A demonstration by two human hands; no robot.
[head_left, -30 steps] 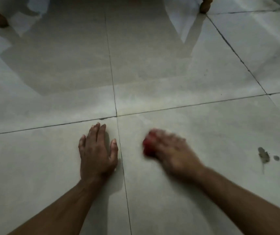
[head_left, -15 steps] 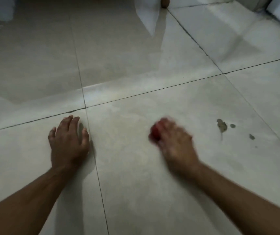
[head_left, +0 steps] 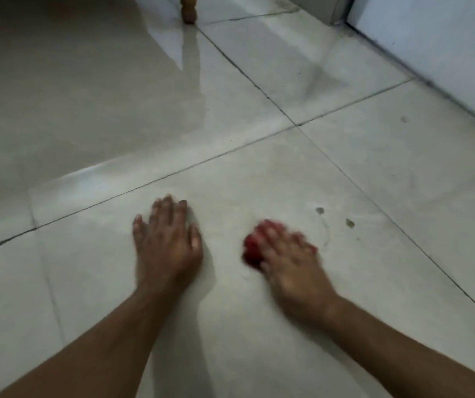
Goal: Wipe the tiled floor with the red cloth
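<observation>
While right hand (head_left: 290,262) presses it, red cloth (head_left: 252,249) bunched, blurred.

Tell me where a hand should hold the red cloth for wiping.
From above, palm down over the bunched middle, as the right hand does now. The red cloth is wadded into a small lump on the tiled floor, with only its left edge peeking out, so a flat pressing hold probably suits it.

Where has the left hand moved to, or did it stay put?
Yes. The left hand crossed rightward over the grout line onto the stained tile.
</observation>
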